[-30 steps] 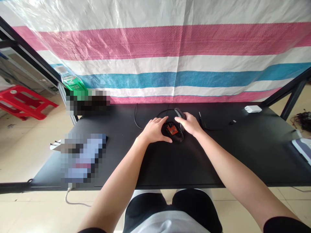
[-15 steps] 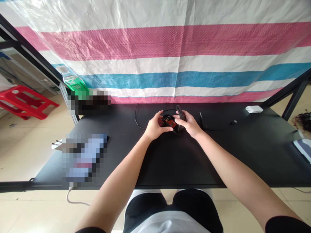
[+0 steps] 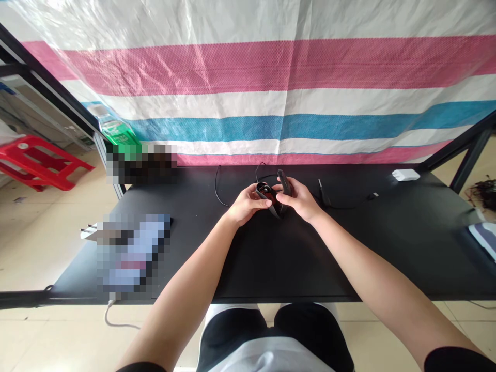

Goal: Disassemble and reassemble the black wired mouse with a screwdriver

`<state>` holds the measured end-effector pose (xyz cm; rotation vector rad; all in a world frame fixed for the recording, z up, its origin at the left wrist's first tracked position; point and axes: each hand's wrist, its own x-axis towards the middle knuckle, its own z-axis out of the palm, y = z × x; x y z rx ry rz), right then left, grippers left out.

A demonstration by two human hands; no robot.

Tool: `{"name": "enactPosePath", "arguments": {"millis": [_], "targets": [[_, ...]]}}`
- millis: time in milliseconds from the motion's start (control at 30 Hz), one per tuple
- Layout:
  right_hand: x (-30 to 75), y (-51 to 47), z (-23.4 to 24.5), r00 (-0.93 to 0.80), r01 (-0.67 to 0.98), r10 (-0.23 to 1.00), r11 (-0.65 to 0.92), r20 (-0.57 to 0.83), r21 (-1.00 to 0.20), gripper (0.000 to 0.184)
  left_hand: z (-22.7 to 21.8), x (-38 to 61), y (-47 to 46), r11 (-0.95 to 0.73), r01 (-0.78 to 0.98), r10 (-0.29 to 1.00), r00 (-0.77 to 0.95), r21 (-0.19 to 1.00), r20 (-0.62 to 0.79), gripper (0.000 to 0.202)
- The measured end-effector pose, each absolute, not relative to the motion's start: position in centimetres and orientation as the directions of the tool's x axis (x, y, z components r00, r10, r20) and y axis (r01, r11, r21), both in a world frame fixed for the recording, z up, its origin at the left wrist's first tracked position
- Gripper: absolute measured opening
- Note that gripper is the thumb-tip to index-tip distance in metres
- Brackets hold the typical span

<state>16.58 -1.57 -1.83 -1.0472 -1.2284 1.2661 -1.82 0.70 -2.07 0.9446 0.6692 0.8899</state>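
Clothing, by clock position in view. 7 o'clock: black left sleeve (image 3: 142, 367), only the hem showing. 4 o'clock: black right sleeve (image 3: 453, 359), curved hem, forearm bare beyond. 6 o'clock: pale grey top (image 3: 267, 356), softly creased; black legwear (image 3: 310, 330), white edging. Left hand (image 3: 249, 205), right hand (image 3: 300, 199): bare.
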Motion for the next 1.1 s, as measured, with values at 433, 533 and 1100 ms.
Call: {"name": "enactPosePath", "arguments": {"millis": [433,533,1100], "targets": [[17.1,-0.4,-2.4,0.024,-0.246,0.989,-0.136,-0.147,-0.960,0.056,-1.8,-1.5,0.8,0.332,-0.444,0.924,0.329,0.832,-0.193,0.040],[17.1,-0.5,-2.3,-0.015,-0.307,0.985,-0.168,-0.172,-0.937,0.051,-1.8,-1.5,0.9,0.325,-0.458,0.932,0.304,0.828,-0.197,0.041],[16.5,-0.9,-2.8,-0.044,-0.163,0.998,0.032,0.040,-0.986,0.056,-2.1,-1.2,0.9,0.257,-0.424,0.947,0.290,0.868,-0.139,0.044]]}}
